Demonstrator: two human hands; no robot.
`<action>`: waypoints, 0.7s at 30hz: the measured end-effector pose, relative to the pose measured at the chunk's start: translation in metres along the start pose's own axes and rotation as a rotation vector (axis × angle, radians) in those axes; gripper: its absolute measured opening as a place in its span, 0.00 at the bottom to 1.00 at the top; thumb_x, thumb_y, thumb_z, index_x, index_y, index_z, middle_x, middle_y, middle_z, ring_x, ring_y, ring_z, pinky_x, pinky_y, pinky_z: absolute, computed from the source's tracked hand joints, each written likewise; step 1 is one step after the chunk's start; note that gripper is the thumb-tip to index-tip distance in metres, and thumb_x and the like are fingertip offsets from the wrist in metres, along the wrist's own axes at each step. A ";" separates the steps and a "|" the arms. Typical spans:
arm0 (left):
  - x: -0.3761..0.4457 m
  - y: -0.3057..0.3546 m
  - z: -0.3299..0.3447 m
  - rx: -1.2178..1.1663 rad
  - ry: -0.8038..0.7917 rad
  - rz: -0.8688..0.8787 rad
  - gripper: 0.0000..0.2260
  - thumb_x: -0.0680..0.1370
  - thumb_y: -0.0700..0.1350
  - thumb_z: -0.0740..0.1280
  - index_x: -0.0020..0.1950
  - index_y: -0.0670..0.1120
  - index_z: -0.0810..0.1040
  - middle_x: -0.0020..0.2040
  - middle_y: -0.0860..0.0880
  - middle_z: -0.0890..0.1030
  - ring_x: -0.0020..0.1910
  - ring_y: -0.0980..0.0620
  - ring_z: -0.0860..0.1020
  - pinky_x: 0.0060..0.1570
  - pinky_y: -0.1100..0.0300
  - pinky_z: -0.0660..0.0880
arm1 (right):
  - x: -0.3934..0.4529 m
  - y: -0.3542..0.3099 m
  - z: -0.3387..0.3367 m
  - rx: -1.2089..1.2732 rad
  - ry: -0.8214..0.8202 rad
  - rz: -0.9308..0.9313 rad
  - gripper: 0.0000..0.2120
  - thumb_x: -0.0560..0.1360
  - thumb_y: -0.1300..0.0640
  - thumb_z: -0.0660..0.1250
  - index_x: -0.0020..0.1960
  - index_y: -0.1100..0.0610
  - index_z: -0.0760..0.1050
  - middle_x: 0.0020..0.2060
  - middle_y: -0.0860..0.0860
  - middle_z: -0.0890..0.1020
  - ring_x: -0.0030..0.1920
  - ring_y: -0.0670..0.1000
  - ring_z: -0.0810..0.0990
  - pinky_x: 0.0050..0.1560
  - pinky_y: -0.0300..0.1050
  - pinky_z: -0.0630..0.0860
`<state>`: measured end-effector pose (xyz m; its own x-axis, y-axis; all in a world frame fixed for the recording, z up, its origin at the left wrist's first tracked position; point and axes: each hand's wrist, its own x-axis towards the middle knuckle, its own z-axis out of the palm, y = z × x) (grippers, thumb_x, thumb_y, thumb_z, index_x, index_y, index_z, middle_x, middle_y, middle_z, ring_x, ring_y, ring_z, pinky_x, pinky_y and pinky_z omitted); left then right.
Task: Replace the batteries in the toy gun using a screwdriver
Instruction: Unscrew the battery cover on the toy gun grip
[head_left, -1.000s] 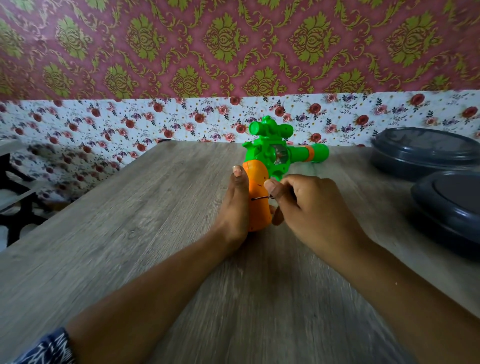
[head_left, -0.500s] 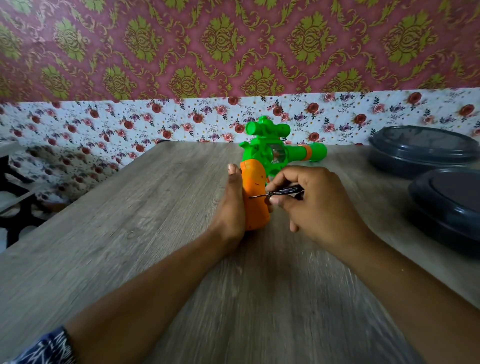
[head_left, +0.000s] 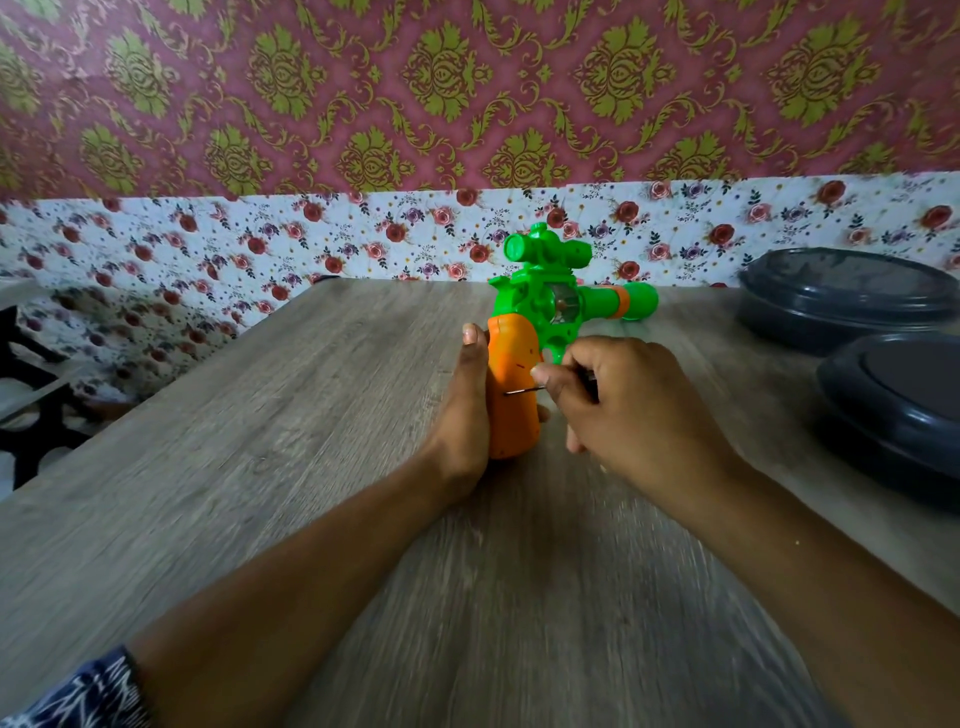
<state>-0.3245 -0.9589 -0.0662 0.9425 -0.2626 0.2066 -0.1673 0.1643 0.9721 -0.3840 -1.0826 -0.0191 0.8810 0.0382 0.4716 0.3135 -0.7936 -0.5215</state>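
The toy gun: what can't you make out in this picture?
Head view only:
- Screwdriver handle: hidden inside the right hand.
- Screw on the toy gun: too small to see.
- Left hand fingers: behind the grip.
- Batteries: not visible.
- Dark containers: cut by the right edge.

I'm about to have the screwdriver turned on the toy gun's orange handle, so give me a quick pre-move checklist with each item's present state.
1. Toy gun steadied: ok, the left hand holds its orange handle upright on the table.
2. Screwdriver in a firm grip: ok, the right hand pinches it.
3. Tip at the handle: ok, the shaft reaches the orange surface.
4. Tip seated in a screw head: cannot tell, too small.
5. Left fingers clear of the tip: cannot tell, they are hidden behind the handle.
6. New batteries at hand: cannot tell, none in view.
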 end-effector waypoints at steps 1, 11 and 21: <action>0.000 0.000 -0.001 -0.006 0.000 0.002 0.32 0.79 0.63 0.43 0.63 0.41 0.72 0.45 0.45 0.82 0.42 0.50 0.80 0.47 0.53 0.77 | 0.000 -0.001 0.000 0.040 -0.015 0.016 0.12 0.75 0.51 0.65 0.36 0.56 0.72 0.32 0.56 0.81 0.27 0.49 0.74 0.35 0.48 0.76; -0.003 0.003 0.001 -0.040 -0.012 0.007 0.30 0.79 0.62 0.41 0.58 0.44 0.74 0.52 0.35 0.78 0.48 0.41 0.78 0.51 0.47 0.76 | -0.002 -0.002 0.003 0.099 -0.022 0.039 0.13 0.75 0.44 0.61 0.41 0.54 0.71 0.36 0.51 0.82 0.26 0.44 0.76 0.35 0.43 0.76; 0.000 0.000 -0.003 -0.017 -0.028 0.033 0.33 0.80 0.60 0.38 0.67 0.40 0.69 0.50 0.43 0.81 0.44 0.52 0.81 0.42 0.59 0.80 | -0.001 -0.003 -0.001 0.058 -0.059 0.032 0.11 0.75 0.49 0.64 0.40 0.56 0.71 0.24 0.50 0.80 0.29 0.45 0.79 0.41 0.45 0.76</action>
<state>-0.3237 -0.9559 -0.0661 0.9279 -0.2833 0.2423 -0.1935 0.1896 0.9626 -0.3866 -1.0808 -0.0171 0.9097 0.0502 0.4121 0.3031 -0.7587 -0.5766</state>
